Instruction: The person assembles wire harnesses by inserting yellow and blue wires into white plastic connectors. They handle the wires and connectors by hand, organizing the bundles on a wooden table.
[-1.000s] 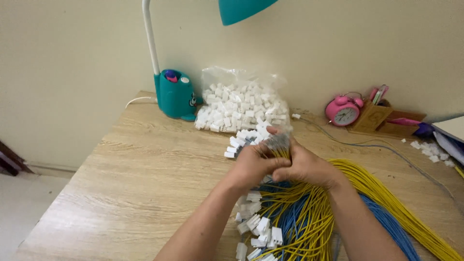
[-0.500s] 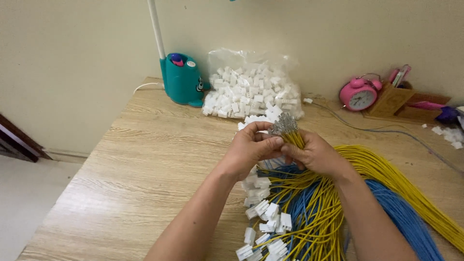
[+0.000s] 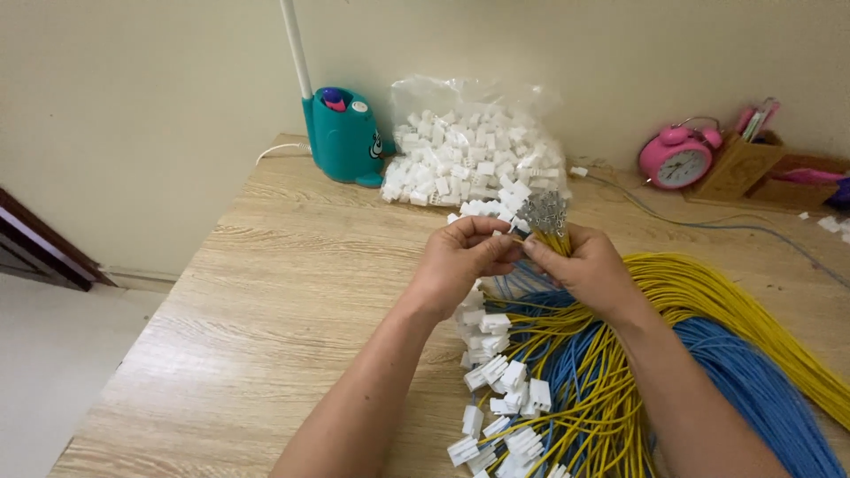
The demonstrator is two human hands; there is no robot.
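While finished leads pile up nearest the camera, white plugs already sit on the ends of many yellow wires and blue wires, fanned across the wooden table; by the look of it a fair share is done. Just above them, the left hand has thumb and fingers pressed together on something small, probably one plug, though the hand hides it. Touching it, the right hand is closed round a bunch of yellow wires whose bare metal tips stick up unfitted, so that bunch remains. Loose plugs lie just beyond the hands. Farther back, a clear bag of plugs looks nearly full: plenty left. A teal lamp base and a pink alarm clock stand by the wall.
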